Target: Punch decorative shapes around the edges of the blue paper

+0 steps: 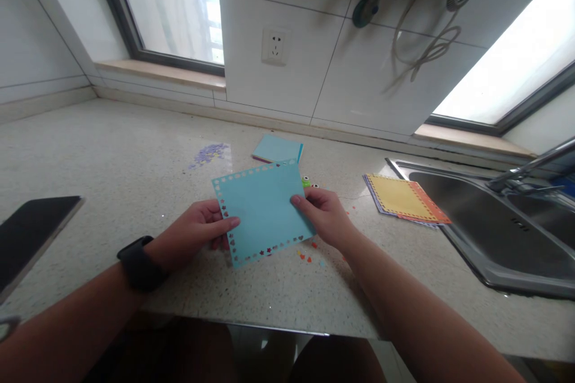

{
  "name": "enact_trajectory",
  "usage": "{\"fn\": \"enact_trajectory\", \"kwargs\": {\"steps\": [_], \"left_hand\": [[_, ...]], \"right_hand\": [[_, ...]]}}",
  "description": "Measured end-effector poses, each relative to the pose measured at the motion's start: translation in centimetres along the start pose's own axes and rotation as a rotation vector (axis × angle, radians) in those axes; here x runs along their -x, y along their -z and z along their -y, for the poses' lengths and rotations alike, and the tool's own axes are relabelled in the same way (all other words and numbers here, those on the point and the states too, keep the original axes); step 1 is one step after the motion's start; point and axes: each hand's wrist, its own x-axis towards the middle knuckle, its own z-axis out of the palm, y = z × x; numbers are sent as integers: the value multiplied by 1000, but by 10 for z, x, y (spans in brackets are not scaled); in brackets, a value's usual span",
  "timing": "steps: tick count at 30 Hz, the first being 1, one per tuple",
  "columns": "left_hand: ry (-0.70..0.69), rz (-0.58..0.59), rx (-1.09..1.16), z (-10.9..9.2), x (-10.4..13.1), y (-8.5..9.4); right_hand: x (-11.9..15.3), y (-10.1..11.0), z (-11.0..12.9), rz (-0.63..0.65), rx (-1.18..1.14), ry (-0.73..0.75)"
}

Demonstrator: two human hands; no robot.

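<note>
A sheet of light blue paper (265, 209) is held up above the counter, tilted a little. Small punched shapes, some like hearts and stars, line its top, left and bottom edges. My left hand (209, 226) grips its left edge, thumb on top and fingers beneath. At the right edge, my right hand (324, 215) pinches it the same way. Partly hidden behind the sheet, a small green thing with googly eyes (306, 182) shows near my right fingers. Orange and red paper bits (309, 259) lie scattered below the sheet's right corner.
Behind the sheet lies a stack of blue paper (277, 148). Purple paper bits (209, 154) are heaped to its left. A pile of punched yellow and orange sheets (402, 197) overlaps the rim of the steel sink (483, 278). A dark flat slab (33, 233) rests at far left.
</note>
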Motion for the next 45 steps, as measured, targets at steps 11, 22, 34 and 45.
{"fn": "enact_trajectory", "kwargs": {"steps": [11, 22, 34, 45], "left_hand": [[-28, -163, 265, -6, 0, -5], [-47, -252, 619, -17, -1, 1], [32, -333, 654, -19, 0, 0], [-49, -236, 608, -14, -1, 3]], "right_hand": [[-4, 16, 4, -173, -43, 211], [-22, 49, -15, -551, -100, 210], [-23, 46, -16, -507, 50, 201], [-12, 45, 1, 63, 604, 418]]}}
